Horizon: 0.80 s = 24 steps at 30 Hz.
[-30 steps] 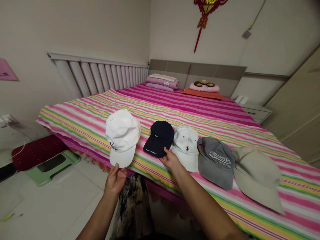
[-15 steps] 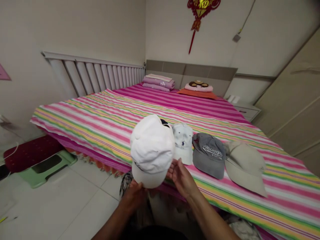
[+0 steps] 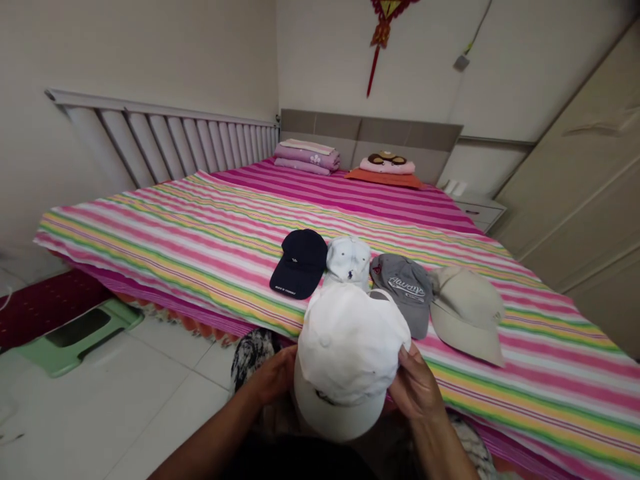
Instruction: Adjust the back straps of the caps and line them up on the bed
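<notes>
A white baseball cap point(image 3: 350, 353) is held up over the bed's near edge, its brim pointing down toward me. My left hand point(image 3: 275, 373) grips it at the left side, the fingertips partly hidden behind the cap. On the other side, my right hand point(image 3: 416, 381) pinches the rim between thumb and fingers. Beyond it a row of caps lies on the striped sheet: a navy cap point(image 3: 301, 261), a pale blue cap point(image 3: 349, 257) partly covered by the white one, a grey cap point(image 3: 404, 287) with white lettering, and a beige cap point(image 3: 469, 310).
The bed has a striped sheet point(image 3: 175, 233), with folded purple bedding point(image 3: 307, 158) and a pink pillow point(image 3: 387, 165) near the headboard point(image 3: 370, 137). A radiator point(image 3: 175, 137) runs along the left wall. On the floor stands a green stool point(image 3: 75, 340). A nightstand point(image 3: 480, 210) is at right.
The white cap has come lower, closer and to the right in view, uncovering the navy cap. My right hand now grips its right side; my left hand has moved up its left side.
</notes>
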{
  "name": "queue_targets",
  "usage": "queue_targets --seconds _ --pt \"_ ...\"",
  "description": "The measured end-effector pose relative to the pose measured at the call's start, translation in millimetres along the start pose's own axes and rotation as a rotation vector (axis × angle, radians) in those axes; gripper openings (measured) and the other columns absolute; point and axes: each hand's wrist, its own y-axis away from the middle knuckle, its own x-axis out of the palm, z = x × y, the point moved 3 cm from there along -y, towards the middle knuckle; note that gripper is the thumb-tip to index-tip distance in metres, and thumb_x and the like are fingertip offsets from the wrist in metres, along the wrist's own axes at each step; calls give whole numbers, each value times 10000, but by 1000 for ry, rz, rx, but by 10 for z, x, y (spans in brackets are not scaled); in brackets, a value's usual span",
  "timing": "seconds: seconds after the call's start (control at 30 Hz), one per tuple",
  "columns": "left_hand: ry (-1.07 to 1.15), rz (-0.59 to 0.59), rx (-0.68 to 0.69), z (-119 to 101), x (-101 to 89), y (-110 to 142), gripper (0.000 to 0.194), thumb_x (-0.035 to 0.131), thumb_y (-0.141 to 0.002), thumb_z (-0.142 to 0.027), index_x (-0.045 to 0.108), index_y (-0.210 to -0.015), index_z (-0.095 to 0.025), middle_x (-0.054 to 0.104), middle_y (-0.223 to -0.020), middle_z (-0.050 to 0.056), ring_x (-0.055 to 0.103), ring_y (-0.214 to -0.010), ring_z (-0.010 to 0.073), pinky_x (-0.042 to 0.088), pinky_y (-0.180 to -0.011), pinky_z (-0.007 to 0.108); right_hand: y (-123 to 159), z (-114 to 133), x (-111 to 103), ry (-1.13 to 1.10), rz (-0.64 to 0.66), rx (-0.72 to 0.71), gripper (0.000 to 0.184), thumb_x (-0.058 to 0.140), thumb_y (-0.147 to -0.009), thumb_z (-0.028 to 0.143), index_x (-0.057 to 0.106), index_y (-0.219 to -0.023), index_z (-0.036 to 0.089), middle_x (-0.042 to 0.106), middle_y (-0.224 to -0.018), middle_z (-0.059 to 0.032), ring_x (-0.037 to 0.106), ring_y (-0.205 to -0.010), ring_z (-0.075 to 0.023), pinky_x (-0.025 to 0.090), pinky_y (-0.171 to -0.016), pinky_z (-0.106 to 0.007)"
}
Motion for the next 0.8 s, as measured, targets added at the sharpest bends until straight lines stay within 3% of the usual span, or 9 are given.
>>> queue_targets --seconds 0.17,0.33,0.5,0.63,0.8 --pt "-107 36 -2 -159 300 -277 366 733 -576 -277 664 -905 -131 690 -841 110 598 -926 284 429 -831 375 68 -17 -179 -17 -48 -2 605 778 -513 351 580 -1078 267 660 -1040 -82 543 -1050 -297 340 -960 -466" --pt "-178 24 0 -225 464 -367 334 761 -514 -189 674 -824 -97 692 -738 111 638 -786 266 461 -771 367 166 54 -515 8 -36 -7 404 738 -538 454 656 -874 244 715 -827 -65 611 -935 -292 377 -932 -450" --pt "-164 157 -50 -237 573 -352 374 785 -453 -279 668 -747 -80 686 -738 118 642 -710 237 479 -707 324 276 85 -814 30 -60 59 534 790 -493 315 633 -992 209 712 -644 -43 662 -770 -291 454 -851 -424" --pt "-148 192 -57 -236 724 -409 478 798 -417 -299 662 -820 -81 683 -741 113 641 -687 220 477 -640 274 323 80 -872 24 -67 68 539 793 -489 315 635 -996 222 714 -651 -40 671 -651 -265 493 -789 -402" --pt "-219 109 -96 -282 924 -488 426 781 -476 -321 661 -793 -64 673 -669 100 618 -567 154 469 -569 227 384 136 -818 90 -3 57 416 787 -492 328 668 -878 227 711 -660 -57 665 -704 -276 503 -727 -397"
